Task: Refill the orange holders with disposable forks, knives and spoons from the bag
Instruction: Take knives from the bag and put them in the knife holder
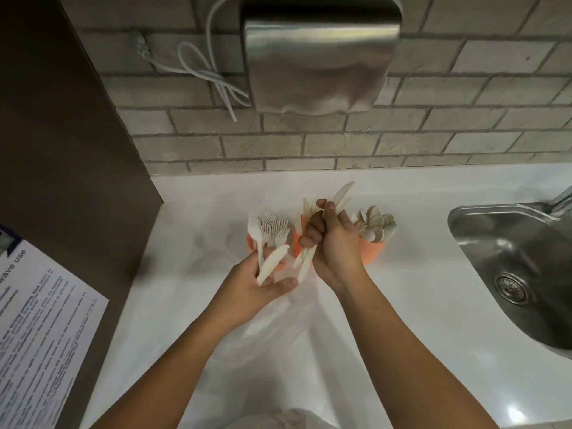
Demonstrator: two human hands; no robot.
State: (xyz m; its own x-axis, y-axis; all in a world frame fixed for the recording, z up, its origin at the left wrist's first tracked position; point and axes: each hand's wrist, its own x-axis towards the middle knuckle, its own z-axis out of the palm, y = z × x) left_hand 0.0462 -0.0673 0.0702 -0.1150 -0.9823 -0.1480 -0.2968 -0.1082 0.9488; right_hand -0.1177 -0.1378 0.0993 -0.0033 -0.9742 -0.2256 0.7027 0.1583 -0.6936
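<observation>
Head view shows white counter point(402, 305), steel sink point(495, 209), brick wall point(464, 134); left hand point(257, 289) holds a knife point(272, 264), right hand point(334, 246) grips knives point(343, 194)

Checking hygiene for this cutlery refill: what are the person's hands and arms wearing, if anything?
No gloves: the left hand and right hand are bare. The left forearm and right forearm are uncovered down to the frame's edge, no sleeves in view. No watch, ring or bracelet shows.
</observation>
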